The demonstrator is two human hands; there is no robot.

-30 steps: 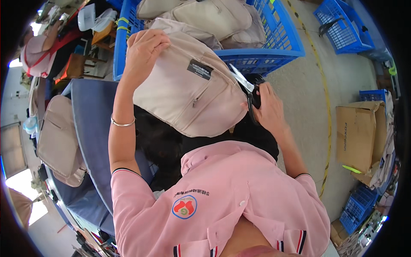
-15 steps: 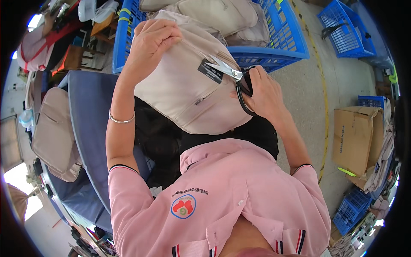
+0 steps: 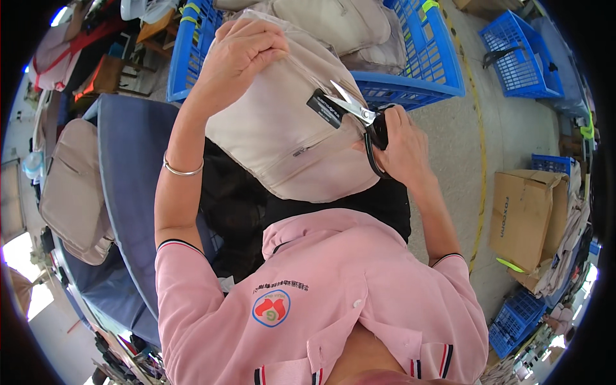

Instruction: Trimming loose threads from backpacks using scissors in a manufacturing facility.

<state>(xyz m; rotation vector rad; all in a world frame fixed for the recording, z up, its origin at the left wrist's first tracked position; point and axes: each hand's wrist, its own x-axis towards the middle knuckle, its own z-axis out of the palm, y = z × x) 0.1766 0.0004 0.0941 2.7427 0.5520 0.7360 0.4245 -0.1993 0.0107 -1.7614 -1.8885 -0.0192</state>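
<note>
A beige fabric bag panel (image 3: 256, 141) with a zipped pocket lies across my lap and leans against the blue crate. My left hand (image 3: 244, 61) is closed on its upper edge, pinching the cloth. In my right hand (image 3: 404, 144) is a pair of scissors (image 3: 366, 116) with black handles. Their blades are parted and point up and left, over the black label (image 3: 325, 108) sewn near the panel's right side. Whether a thread lies between the blades is too small to tell.
In front stands a blue plastic crate (image 3: 410, 85) holding more beige pieces (image 3: 333, 25). To my left, a beige bag piece (image 3: 74, 186) rests by a dark blue cloth-covered surface (image 3: 135, 192). At the right are a cardboard box (image 3: 523, 218) and another blue crate (image 3: 523, 58).
Both hands have shifted slightly to the right along with the panel and the scissors. My left hand keeps its pinch, and the scissors' blades stay parted.
</note>
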